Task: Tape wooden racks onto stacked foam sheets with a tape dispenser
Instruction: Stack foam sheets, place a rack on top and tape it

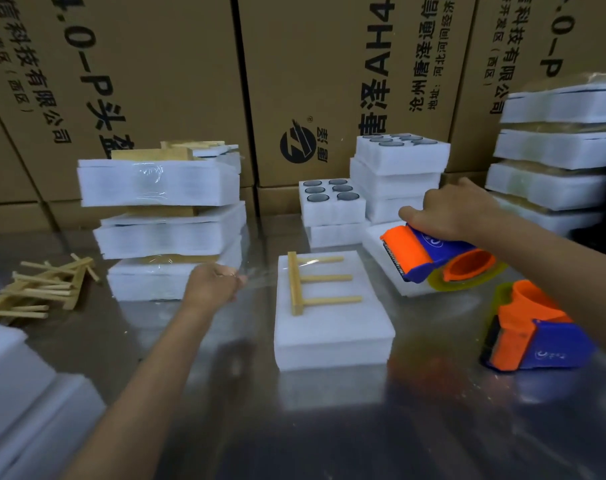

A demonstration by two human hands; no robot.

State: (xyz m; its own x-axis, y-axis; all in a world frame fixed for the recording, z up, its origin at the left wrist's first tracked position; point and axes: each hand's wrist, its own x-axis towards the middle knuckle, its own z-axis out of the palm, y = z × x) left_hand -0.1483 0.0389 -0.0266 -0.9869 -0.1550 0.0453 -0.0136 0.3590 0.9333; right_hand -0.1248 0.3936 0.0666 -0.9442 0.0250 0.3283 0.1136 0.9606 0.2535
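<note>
**Tape drawn across a foam stack before fixing a wooden rack**

Cardboard cartons [138, 81] form the back wall behind a reflective steel table [329, 427]. Finished bundles [163, 209], foam wrapped with racks, stand at left; foam trays [332, 202] behind centre hold dark round inserts in their six wells. At centre lies the stacked foam sheets [332, 327], with a three-pronged wooden rack [312, 282] resting loose on top. The right hand [454, 213] grips the tape dispenser [419, 254], raised to the right of the stack; the left hand [214, 282] pinches the clear tape end [256, 280], stretched toward the rack. A spare dispenser [533, 334] lies at right, loose racks [41, 289] at far left. Likely risks: slack tape may fold onto itself, or contact may shift the unsecured rack askew
</note>
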